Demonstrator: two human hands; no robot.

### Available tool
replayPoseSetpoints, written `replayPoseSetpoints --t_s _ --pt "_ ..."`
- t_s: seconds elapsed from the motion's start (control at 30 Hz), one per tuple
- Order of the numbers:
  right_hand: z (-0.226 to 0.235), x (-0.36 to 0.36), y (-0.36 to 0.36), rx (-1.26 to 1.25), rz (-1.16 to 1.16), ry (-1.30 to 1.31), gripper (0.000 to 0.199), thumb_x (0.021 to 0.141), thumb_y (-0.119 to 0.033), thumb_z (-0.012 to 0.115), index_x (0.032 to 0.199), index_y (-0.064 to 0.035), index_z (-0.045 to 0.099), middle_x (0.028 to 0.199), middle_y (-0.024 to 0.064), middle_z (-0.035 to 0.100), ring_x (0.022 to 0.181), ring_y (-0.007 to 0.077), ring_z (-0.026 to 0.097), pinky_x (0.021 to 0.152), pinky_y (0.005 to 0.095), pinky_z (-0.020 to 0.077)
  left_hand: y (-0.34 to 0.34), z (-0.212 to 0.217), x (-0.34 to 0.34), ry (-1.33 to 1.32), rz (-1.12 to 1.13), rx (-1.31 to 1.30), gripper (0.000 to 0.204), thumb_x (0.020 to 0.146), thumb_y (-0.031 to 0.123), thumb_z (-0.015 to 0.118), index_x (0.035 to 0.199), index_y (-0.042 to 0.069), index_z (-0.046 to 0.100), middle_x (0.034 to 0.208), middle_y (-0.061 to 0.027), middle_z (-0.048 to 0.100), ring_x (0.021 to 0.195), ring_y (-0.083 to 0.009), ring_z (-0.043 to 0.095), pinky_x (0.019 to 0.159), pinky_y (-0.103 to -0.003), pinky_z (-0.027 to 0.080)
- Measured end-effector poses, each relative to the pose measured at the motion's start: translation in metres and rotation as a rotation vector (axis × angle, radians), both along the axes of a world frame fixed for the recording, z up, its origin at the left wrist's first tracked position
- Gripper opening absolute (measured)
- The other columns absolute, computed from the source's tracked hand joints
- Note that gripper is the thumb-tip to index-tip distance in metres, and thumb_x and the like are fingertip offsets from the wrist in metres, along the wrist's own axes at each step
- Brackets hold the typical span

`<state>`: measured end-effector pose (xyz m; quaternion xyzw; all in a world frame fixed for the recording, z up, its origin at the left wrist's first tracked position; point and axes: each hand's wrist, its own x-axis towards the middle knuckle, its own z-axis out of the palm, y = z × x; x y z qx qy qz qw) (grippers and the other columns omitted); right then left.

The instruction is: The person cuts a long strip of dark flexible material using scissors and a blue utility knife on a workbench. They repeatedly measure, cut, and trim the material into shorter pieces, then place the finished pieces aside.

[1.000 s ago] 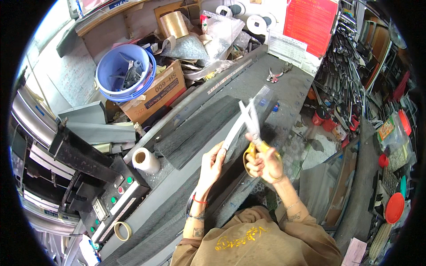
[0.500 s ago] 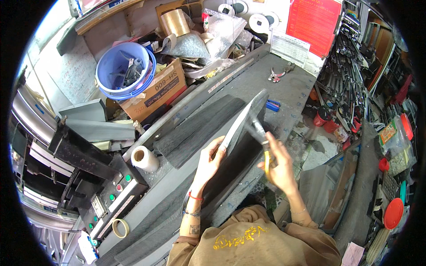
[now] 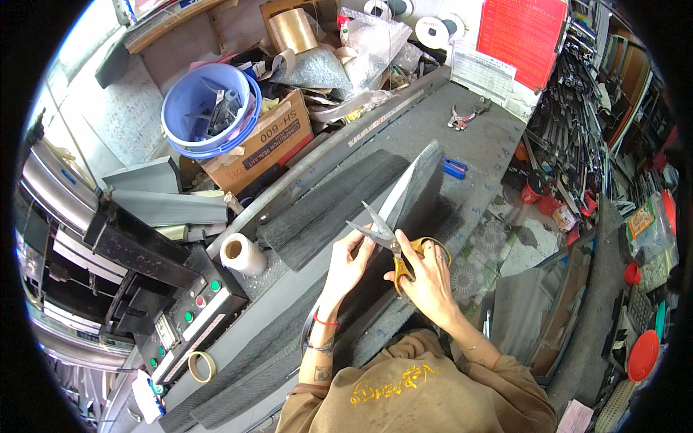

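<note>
Pale strip, edging a dark pleated sheet, slants up and away from you over the bench, mid-view. To your left, a ring of tape lies below the green-buttoned control box, and a white roll stands on the bench. Your left hand looks pinched on the strip's near end, though the blades partly hide that grip. Next come the scissors: a second ago they were at the strip's far end, and now they sit spread beside your left fingertips, pointing left. That suggests the work has shifted to the end you hold, with your fingertips near the blades. Your right hand is wrapped around the yellow handles. Farther right lie a blue tool and red-handled pliers.
</note>
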<state>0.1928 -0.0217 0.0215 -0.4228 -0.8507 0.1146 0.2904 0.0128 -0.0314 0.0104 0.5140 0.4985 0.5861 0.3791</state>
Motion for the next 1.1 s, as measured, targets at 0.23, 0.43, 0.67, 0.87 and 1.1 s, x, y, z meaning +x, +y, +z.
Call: replayPoseSetpoints --t_s 0.23,0.43,0.67,0.87,1.1 --pt "0.008 -0.005 -0.004 0.029 -0.032 0.007 0.078 0.071 -0.020 0.075 0.140 -0.0205 0.040 0.090 0.0176 0.048 0.085 0.0346 0.052 0.075 0.0430 0.0456 0.001 -0.001 -0.005 -0.076 -0.041 0.039 0.018 0.091 0.013 0.056 0.088 -0.002 0.064 0.069 0.0012 0.055 0.064 -0.0067 0.045 0.059 -0.023 0.035" --pt "0.009 -0.003 -0.007 0.069 -0.078 -0.052 0.076 0.071 -0.023 0.075 0.139 -0.0230 0.042 0.088 0.0170 0.048 0.081 0.0332 0.053 0.073 0.0424 0.0467 0.002 -0.005 -0.002 -0.125 -0.073 0.063 0.016 0.091 0.012 0.055 0.089 -0.002 0.064 0.070 0.0006 0.056 0.062 -0.0073 0.046 0.059 -0.023 0.036" --pt "0.018 0.003 -0.010 0.026 -0.072 -0.108 0.079 0.072 -0.030 0.075 0.141 -0.0205 0.039 0.094 0.0177 0.047 0.089 0.0328 0.051 0.078 0.0430 0.0437 0.002 0.001 0.000 -0.091 -0.071 -0.005 0.013 0.090 0.011 0.057 0.092 0.000 0.063 0.071 0.0010 0.057 0.066 -0.0063 0.047 0.060 -0.023 0.037" --pt "0.026 0.016 -0.011 -0.239 0.193 0.300 0.080 0.080 -0.031 0.071 0.144 -0.0074 0.030 0.104 0.0152 0.046 0.095 0.0285 0.046 0.090 0.0387 0.0373 -0.003 0.009 0.004 0.057 -0.032 -0.034 0.017 0.085 0.015 0.065 0.093 0.000 0.063 0.073 0.0016 0.058 0.068 -0.0063 0.047 0.061 -0.024 0.038" --pt "0.017 0.002 -0.019 -0.210 0.116 0.502 0.083 0.082 -0.037 0.069 0.146 -0.0076 0.024 0.100 0.0138 0.042 0.086 0.0223 0.044 0.078 0.0290 0.0409 -0.002 0.004 0.004 0.136 -0.005 -0.081 0.025 0.080 0.020 0.071 0.096 0.003 0.065 0.077 -0.0029 0.057 0.069 -0.0101 0.048 0.064 -0.026 0.039"
